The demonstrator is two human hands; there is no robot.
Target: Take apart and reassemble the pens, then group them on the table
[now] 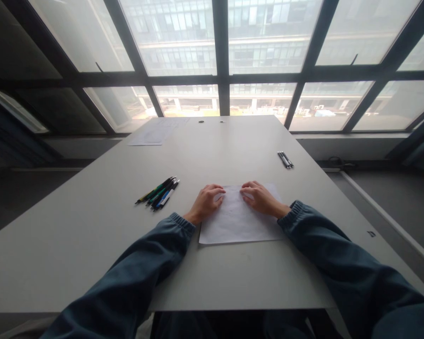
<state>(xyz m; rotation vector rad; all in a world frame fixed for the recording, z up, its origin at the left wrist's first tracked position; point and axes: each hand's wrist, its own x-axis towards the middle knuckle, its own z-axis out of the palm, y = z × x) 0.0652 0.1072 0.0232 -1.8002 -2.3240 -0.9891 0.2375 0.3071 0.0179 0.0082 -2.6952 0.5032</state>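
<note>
Left grip [209,201] and right grip [260,198] both released, fingers loosely curved, resting on a white sheet [238,226] set in from the tabletop's near edge

The sheet lies flat on the tabletop [74,254], somewhat nearer its right edge than its left, with the left grip across the sheet's left side and the right grip on its upper right part; a loose bundle of pens [158,193] lies left of the left grip, toward the tabletop's left edge, a few slim pens [285,159] sit side by side near the right edge, beyond the right grip, and papers [150,135] lie at the far left corner
</note>
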